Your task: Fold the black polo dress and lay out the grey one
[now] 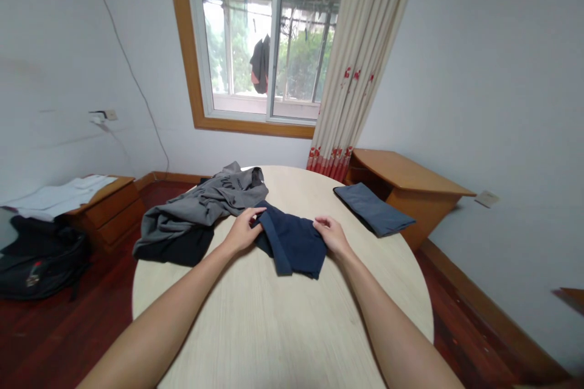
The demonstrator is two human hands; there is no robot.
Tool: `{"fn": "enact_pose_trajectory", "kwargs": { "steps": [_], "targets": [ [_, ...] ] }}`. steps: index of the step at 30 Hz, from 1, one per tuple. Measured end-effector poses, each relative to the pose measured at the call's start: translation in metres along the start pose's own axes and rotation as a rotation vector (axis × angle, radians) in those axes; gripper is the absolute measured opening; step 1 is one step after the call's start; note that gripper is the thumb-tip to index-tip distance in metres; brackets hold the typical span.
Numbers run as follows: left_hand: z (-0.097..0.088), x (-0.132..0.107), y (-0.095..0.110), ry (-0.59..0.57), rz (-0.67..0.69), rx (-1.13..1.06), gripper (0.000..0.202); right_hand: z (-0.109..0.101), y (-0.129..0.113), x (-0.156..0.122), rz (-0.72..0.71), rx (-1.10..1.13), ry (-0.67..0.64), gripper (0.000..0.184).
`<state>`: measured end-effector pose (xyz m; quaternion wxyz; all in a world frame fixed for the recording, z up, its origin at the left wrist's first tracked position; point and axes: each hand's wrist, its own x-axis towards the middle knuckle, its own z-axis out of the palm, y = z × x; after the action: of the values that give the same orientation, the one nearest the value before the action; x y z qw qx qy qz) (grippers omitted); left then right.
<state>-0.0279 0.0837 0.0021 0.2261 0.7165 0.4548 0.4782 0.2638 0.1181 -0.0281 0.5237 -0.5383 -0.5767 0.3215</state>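
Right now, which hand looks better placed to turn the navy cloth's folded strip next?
Probably the left hand: it touches the folded strip near its upper end; the right hand is at the opposite edge of the navy cloth.

Daylight fills a wood-framed window (pixel 274 42) at twelve o'clock, a red-patterned cream curtain (pixel 358 55) at one; pale walls (pixel 493 73), dark-red floor (pixel 109 298), wooden drawer unit (pixel 116 216) near nine.

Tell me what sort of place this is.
Probably a room in a home: a flowered curtain hangs by the window, and clothes lie on a round table.
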Motion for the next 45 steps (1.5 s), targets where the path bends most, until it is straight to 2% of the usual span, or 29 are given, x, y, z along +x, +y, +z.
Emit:
{"fn": "enact_pose_trajectory", "kwargs": {
  "steps": [2,4,6,8,11,13,14,16,17,21,23,24,26,28,30,32,35,37,38,41,45],
  "targets": [
    [-0.002,0.0,-0.003,0.003,0.049,0.074,0.029,-0.006,-0.001,-0.005,-0.069,-0.102,-0.042,0.04],
    [-0.004,0.0,-0.003,0.018,0.059,0.109,0.023,-0.015,-0.011,-0.008,-0.169,-0.176,-0.123,0.039],
    [-0.007,0.0,-0.001,0.05,0.023,0.14,0.019,-0.024,-0.023,-0.011,-0.276,-0.218,-0.256,0.038],
    [-0.009,0.0,0.003,0.1,-0.035,0.194,0.015,-0.032,-0.032,-0.014,-0.334,-0.259,-0.454,0.041],
    [-0.013,0.0,0.009,0.148,-0.12,0.289,0.014,-0.042,-0.038,-0.017,-0.315,-0.393,-0.768,0.073],
    [-0.016,0.001,0.012,0.163,-0.17,0.343,0.015,-0.046,-0.039,-0.018,-0.287,-0.504,-0.877,0.097],
    [-0.017,0.001,0.013,0.175,-0.191,0.362,0.015,-0.046,-0.04,-0.019,-0.28,-0.546,-0.899,0.104],
    [-0.019,0.002,0.014,0.197,-0.212,0.375,0.018,-0.043,-0.042,-0.021,-0.285,-0.596,-0.898,0.105],
    [-0.021,0.002,0.014,0.197,-0.207,0.369,0.02,-0.041,-0.044,-0.022,-0.3,-0.609,-0.876,0.1],
    [-0.026,0.004,0.013,0.139,-0.184,0.317,0.027,-0.027,-0.056,-0.028,-0.411,-0.6,-0.696,0.039],
    [-0.031,0.005,0.013,0.096,-0.196,0.236,0.031,-0.023,-0.062,-0.031,-0.401,-0.535,-0.66,0.022],
    [-0.034,0.006,0.013,0.053,-0.215,0.155,0.033,-0.023,-0.065,-0.032,-0.36,-0.466,-0.684,0.018],
    [-0.043,0.009,0.016,-0.06,-0.269,-0.087,0.037,-0.023,-0.069,-0.034,-0.228,-0.224,-0.751,0.02],
    [-0.051,0.011,0.02,-0.125,-0.326,-0.38,0.041,-0.023,-0.067,-0.032,-0.085,0.094,-0.721,0.035],
    [-0.056,0.013,0.022,-0.06,-0.367,-0.608,0.039,-0.021,-0.06,-0.026,0.022,0.313,-0.557,0.047],
    [-0.056,0.015,0.02,0.042,-0.397,-0.708,0.036,-0.018,-0.048,-0.018,0.097,0.363,-0.358,0.051],
    [-0.046,0.014,0.008,0.084,-0.393,-0.561,0.059,-0.019,-0.029,-0.006,0.136,0.26,-0.118,0.053],
    [-0.038,0.011,-0.002,0.014,-0.316,-0.288,0.065,-0.022,-0.021,-0.003,0.065,0.138,-0.042,0.051],
    [-0.034,0.009,-0.006,-0.04,-0.26,-0.131,0.065,-0.022,-0.019,-0.004,0.007,0.072,-0.048,0.048],
    [-0.025,0.004,-0.015,-0.233,-0.087,0.232,0.061,-0.017,-0.022,-0.014,-0.146,-0.084,-0.2,0.04],
    [-0.021,0.0,-0.019,-0.467,0.055,0.422,0.062,-0.001,-0.034,-0.03,-0.304,-0.275,-0.491,0.033]
  ]
}}
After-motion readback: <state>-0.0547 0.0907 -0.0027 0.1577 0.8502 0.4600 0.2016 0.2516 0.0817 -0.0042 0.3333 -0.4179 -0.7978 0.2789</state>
